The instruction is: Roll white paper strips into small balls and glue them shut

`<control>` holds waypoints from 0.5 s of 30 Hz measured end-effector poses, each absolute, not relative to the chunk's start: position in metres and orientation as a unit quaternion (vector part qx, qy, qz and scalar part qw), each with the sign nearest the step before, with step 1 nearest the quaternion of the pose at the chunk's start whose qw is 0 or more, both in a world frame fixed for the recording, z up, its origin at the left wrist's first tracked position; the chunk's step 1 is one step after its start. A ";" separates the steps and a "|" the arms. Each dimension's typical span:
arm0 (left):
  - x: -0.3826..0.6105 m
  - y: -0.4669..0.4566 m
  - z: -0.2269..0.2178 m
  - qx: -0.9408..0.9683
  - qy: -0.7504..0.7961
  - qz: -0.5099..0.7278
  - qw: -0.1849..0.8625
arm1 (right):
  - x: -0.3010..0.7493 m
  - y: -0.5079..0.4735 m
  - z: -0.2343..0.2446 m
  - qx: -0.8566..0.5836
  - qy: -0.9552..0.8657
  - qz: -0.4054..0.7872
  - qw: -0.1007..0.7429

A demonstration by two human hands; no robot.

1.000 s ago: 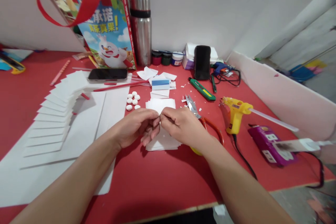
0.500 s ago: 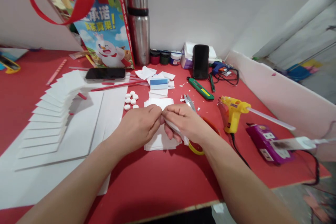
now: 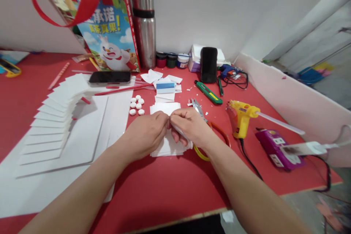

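My left hand point(image 3: 149, 131) and my right hand point(image 3: 190, 126) meet fingertip to fingertip over a stack of white paper pieces point(image 3: 168, 150). Pinched between them is a piece of white paper point(image 3: 178, 131), seemingly rolled or folded; most of it is hidden by my right fingers. The fingers of both hands are closed. Just right of my right wrist lie scissors point(image 3: 218, 131) with orange and yellow handles. Several round white tablet-like pieces point(image 3: 137, 105) are grouped beyond my left hand.
Stepped white boards point(image 3: 52, 129) cover the left. A phone point(image 3: 109, 77), bag point(image 3: 112, 36) and steel flask point(image 3: 145, 29) stand behind. To the right are a green cutter point(image 3: 208, 92), yellow glue gun point(image 3: 243, 117) and purple box point(image 3: 274, 148). Paper scraps point(image 3: 164, 87) lie ahead.
My fingers have shifted slightly on the white paper, and its lower end shows less beside my right hand. The right forearm moved a little left, exposing more of the scissors.
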State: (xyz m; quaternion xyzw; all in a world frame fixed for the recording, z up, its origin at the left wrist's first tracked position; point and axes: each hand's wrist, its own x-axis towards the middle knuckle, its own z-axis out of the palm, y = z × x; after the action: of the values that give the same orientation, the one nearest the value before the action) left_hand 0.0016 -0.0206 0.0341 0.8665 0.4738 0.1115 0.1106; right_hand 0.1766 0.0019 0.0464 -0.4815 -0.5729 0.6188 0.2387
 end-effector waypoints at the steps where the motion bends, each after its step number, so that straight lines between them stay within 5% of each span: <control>1: 0.001 -0.020 0.034 0.846 0.479 0.160 0.172 | 0.177 0.003 0.047 -0.481 -0.580 0.613 0.236; 5: -0.003 -0.015 0.030 0.626 0.485 0.329 0.515 | 0.182 0.004 0.050 -0.465 -0.634 0.577 0.222; 8: -0.004 -0.012 0.026 0.463 0.435 0.307 0.709 | 0.184 0.003 0.050 -0.442 -0.683 0.535 0.230; 15: -0.007 -0.012 0.029 0.378 0.386 0.295 0.788 | 0.184 0.003 0.051 -0.422 -0.797 0.373 0.219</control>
State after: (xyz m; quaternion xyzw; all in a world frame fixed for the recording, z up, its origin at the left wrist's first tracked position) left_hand -0.0071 -0.0120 0.0294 0.3783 0.3856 0.2952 0.7881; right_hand 0.1843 0.0029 0.0513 -0.4220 -0.7969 0.3725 0.2194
